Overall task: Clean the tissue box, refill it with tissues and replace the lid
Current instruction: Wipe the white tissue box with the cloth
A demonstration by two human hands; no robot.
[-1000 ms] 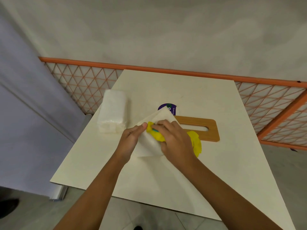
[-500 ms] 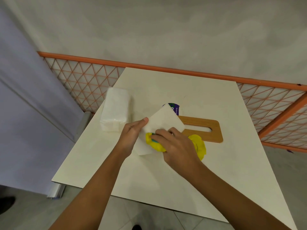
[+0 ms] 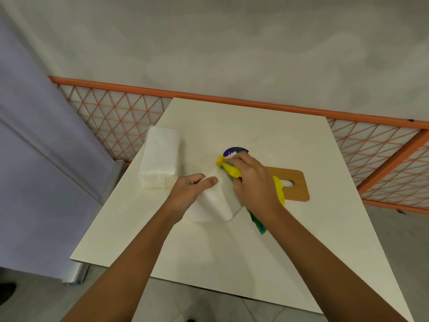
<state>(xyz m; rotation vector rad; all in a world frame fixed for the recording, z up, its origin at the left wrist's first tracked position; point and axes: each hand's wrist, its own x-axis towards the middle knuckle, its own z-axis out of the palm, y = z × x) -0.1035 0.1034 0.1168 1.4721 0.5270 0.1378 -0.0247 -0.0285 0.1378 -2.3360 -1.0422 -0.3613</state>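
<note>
— How are the hands placed?
— The tissue box [image 3: 217,204], at mid-table, is gripped by the left hand [image 3: 191,190], thumb laid on top; a yellow cloth [image 3: 232,170] is clutched in the right hand [image 3: 254,185] and pressed to the box's far end.
— And around them?
— The wooden lid [image 3: 298,182] is laid flat just right, partly covered; the tissue stack [image 3: 160,156] is set near the table's [image 3: 232,256] left edge; a broad stretch of tabletop is seen before the near edge.
</note>
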